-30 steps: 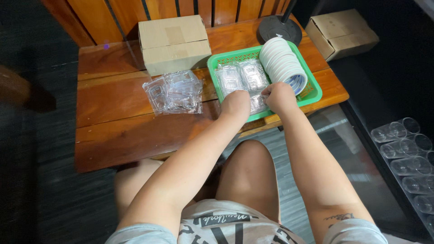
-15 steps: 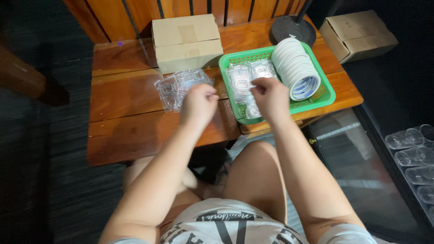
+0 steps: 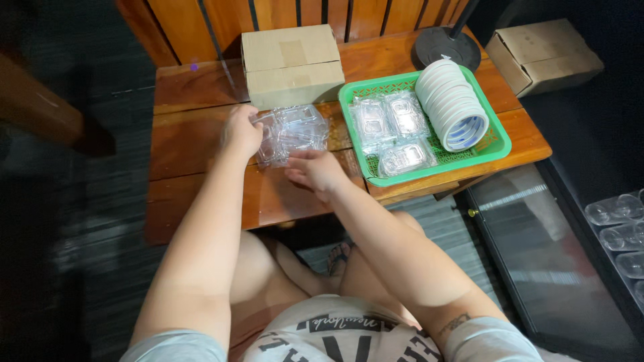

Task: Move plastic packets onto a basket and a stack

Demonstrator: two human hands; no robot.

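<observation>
A loose pile of empty clear plastic containers lies on the wooden table, just in front of a cardboard box. My left hand grips the pile's left edge with curled fingers. My right hand lies flat with fingers apart at the pile's near edge and holds nothing. To the right stands a green plastic basket. It holds three filled clear containers and a leaning stack of round white lids.
A black round stand base sits behind the basket. A second cardboard box lies on the floor at the far right. Clear plastic cups show at the right edge. A wooden slatted backrest runs behind the table.
Both hands have left the green basket and moved left to the pile of clear containers. The left hand now grips the pile's edge.
</observation>
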